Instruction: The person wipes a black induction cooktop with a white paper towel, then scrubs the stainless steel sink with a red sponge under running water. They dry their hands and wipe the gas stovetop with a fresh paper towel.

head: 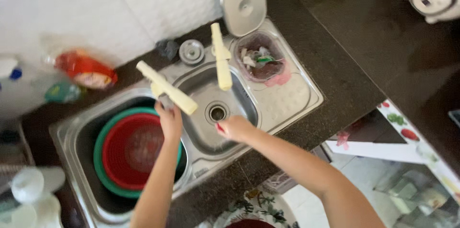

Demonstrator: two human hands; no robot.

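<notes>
Dark stone counter [345,65] under a white tiled wall [120,2], seen from above. Set into it: a steel double sink [287,98]. Big left bowl filled by a green tub [101,161] with a red colander [134,151] nested inside (colander looks empty, mesh blurred). Small right bowl [201,132] bare down to the drain [217,112]. Behind that, a clear scrap bin [261,58] with bits inside, its grey lid [243,3] propped on the wall. Two cream taps: near tap [167,89] angled over the divider, far tap [221,58] pointing at the small bowl. No running water visible from either.

Left hand [170,121] raised to the underside of the near tap, fingertips up at the grey fitting; clamped or just touching, cannot tell. Right hand [235,128] over the small bowl beside the drain, fingers curled in together, red nails showing; anything inside the curl, cannot tell.

Progress, as a judgement: early, nothing wet or loaded yet.
</notes>
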